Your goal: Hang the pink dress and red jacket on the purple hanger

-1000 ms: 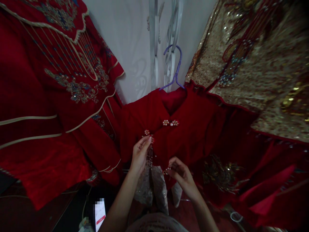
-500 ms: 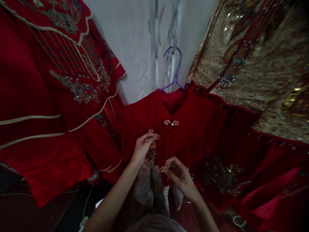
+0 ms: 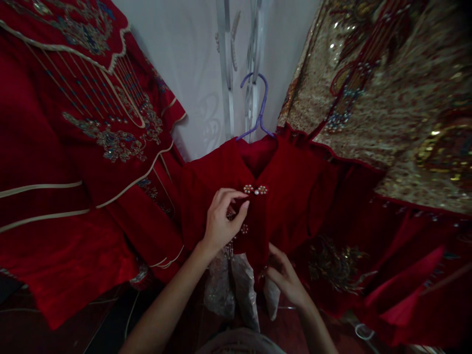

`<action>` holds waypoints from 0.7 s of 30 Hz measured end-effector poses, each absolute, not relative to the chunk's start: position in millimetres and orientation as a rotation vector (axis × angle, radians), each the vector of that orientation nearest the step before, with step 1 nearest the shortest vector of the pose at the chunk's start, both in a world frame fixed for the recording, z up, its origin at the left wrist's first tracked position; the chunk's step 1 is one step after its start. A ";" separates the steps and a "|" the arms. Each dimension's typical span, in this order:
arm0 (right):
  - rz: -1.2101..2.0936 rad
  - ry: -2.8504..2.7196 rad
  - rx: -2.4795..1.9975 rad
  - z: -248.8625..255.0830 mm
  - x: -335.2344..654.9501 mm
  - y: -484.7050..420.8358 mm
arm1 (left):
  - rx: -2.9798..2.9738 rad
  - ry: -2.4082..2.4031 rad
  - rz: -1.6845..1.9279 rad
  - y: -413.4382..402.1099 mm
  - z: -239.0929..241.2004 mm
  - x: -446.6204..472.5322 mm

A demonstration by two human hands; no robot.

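A red short jacket (image 3: 291,172) hangs from a purple hanger (image 3: 262,105) in front of me. Its top flower-shaped beaded clasp (image 3: 262,190) is joined at the neckline. My left hand (image 3: 223,219) hovers at the jacket front just below that clasp, thumb and forefinger apart with nothing between them. Under its thumb shows a second beaded flower (image 3: 244,228), and part of another is behind the fingers. Lower down, the fingers of my right hand (image 3: 285,275) are bent around the front panel's edge near the hem; their tips are partly hidden by the cloth.
On the left hangs a red embroidered garment (image 3: 121,182) with bead strings and cream piping. A gold sequined garment (image 3: 387,123) hangs at the right, with dark red fabric beneath. Behind the hanger stands a white metal rack (image 3: 225,64). Clear wrapped pieces (image 3: 221,290) hang below the jacket.
My left hand has let go of the second clasp and risen toward the top one, its fingers parting. My right hand has moved slightly right and down with the panel edge. The view shifted a little.
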State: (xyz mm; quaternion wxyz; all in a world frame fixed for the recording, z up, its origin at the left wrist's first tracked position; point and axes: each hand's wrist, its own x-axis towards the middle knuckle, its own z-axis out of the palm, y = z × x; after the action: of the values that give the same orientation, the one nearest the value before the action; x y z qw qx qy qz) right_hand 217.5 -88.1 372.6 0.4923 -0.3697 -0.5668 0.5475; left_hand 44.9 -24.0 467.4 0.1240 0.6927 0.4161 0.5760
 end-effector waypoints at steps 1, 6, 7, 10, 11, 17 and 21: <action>1.320 -1.345 -0.923 371.4 220.6 -88.7 | 2.209 1.234 1.659 -21.1 477.4 45.8; 1.247 -1.310 -1.012 368.7 230.9 -93.2 | 2.778 1.249 1.429 -2.2 507.2 47.6; 1.225 -1.326 -1.010 369.4 232.1 -93.5 | 2.839 1.227 1.368 0.5 509.9 47.3; 1.163 -1.484 -0.971 378.2 235.5 -89.7 | 2.952 1.116 1.213 5.9 514.7 45.5; 1.137 -1.555 -0.961 383.8 237.0 -86.4 | 2.964 1.057 1.180 7.4 515.5 44.7; 0.688 -1.568 -0.921 445.1 244.7 -51.0 | 2.750 0.832 1.146 15.0 516.2 41.5; 0.414 -1.436 -0.800 502.8 224.3 -36.2 | 2.648 0.959 1.140 11.7 521.4 42.9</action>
State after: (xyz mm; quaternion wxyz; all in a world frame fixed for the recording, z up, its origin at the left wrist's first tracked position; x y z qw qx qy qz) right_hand 224.3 -36.2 502.8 0.6616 -0.3538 -0.6352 0.1831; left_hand 42.9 11.7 521.4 0.0517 0.8704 0.3152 0.3747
